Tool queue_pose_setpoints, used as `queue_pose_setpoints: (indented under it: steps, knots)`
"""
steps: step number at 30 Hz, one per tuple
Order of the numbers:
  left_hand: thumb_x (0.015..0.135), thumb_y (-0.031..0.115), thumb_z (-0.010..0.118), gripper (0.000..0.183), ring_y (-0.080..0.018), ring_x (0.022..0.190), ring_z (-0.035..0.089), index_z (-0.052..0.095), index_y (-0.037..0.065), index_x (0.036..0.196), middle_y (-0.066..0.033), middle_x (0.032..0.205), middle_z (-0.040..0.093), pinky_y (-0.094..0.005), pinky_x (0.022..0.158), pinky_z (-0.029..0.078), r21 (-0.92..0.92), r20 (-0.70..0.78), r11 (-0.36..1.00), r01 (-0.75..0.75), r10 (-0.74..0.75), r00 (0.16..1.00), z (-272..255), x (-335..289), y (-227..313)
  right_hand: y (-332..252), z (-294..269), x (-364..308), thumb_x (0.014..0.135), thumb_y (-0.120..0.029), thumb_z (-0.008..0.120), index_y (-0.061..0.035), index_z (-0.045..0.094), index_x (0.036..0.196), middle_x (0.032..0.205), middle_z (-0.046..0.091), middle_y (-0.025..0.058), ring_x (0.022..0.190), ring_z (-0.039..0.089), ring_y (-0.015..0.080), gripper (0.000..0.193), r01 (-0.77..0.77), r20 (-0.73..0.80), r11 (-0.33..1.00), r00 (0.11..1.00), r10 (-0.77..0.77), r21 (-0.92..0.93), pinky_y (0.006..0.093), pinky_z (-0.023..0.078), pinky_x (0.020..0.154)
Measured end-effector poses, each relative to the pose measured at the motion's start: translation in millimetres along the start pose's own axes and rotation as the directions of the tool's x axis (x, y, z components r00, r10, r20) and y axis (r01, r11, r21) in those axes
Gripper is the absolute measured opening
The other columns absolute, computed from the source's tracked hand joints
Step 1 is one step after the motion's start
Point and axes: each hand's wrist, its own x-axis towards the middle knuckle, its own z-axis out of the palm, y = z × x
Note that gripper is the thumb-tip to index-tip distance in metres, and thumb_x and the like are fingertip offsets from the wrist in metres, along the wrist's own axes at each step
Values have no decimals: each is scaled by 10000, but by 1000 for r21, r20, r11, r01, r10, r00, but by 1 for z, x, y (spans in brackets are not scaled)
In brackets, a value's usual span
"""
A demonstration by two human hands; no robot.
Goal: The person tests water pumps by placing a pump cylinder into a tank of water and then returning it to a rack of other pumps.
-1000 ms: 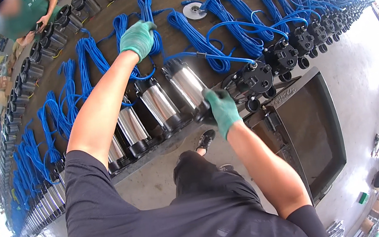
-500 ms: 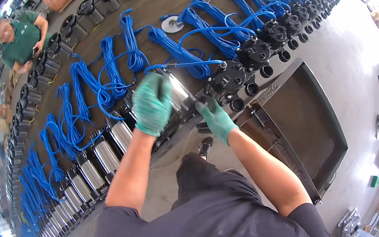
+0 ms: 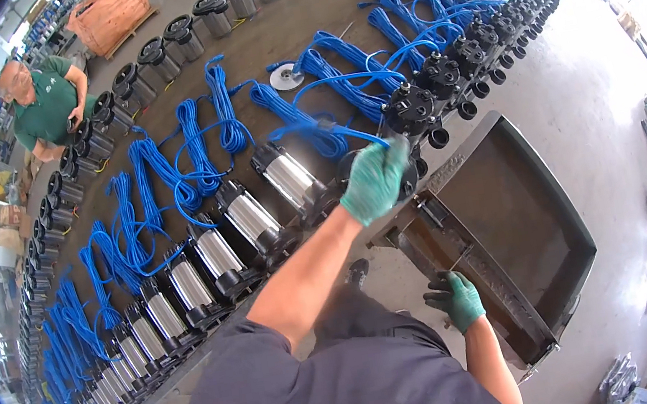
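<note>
My left hand point(image 3: 374, 184), in a green glove, is over a black pump head at the bench edge, its fingertips smeared by motion. A blurred blue cable point(image 3: 333, 130) runs to that spot; whether the fingers grip it is hidden. My right hand point(image 3: 459, 300), also gloved in green with dark fingertips, is lower down beside the open dark tray point(image 3: 587, 249). Its fingers are curled, and a thin rod point(image 3: 461, 256) shows next to them; what they hold is unclear. Left of my left hand stands a steel-bodied pump point(image 3: 285, 176) with black ends.
Several more steel pumps point(image 3: 160, 311) line the bench edge to the left, with coiled blue cables point(image 3: 191, 142) behind. Black pump heads point(image 3: 439, 74) continue to the right. A white disc point(image 3: 287, 77) lies on the bench. A person in green point(image 3: 45, 102) stands across the bench.
My left hand has moved right, from a steel pump to a black pump head. My right hand has left the pump's lower end and come down beside the tray. The view has shifted a little.
</note>
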Motion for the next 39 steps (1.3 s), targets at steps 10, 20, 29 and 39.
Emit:
queue_pose_setpoints:
  steps: [10,20,29,39]
  knots:
    - [1124,262,544,314,-159,689,532,630,18,946,-58,751,570,-330,681,462,-221,388,975,-3,90,917,69,-71,111,37,-20,27,1048,-244,623,-72,456,1511,1411,559,158,1208,617,283,522,589,318,740,805,-502,-323,441,522,1039]
    - [1129,348,515,401,-241,736,561,645,8,960,-131,814,619,-431,706,481,-137,439,960,245,-163,884,161,-79,7,10,-131,-112,923,-76,515,-40,618,1350,904,686,108,514,595,162,441,310,-397,915,829,-393,-260,301,462,421]
    - [1118,464,482,503,-351,899,674,739,37,1054,-177,982,752,-436,879,524,338,321,874,350,-457,830,174,-118,-172,-24,-173,-85,880,-293,673,-64,714,1264,1087,751,249,1037,731,393,448,-70,-416,579,765,-492,-812,455,568,934]
    - [1085,418,527,436,-180,659,671,719,36,1170,-132,886,757,-387,649,549,591,494,644,485,-765,414,142,-122,-137,-39,-145,-83,977,-516,634,-104,629,1379,1152,741,251,1095,708,422,576,-248,-466,478,781,-416,-842,501,560,946]
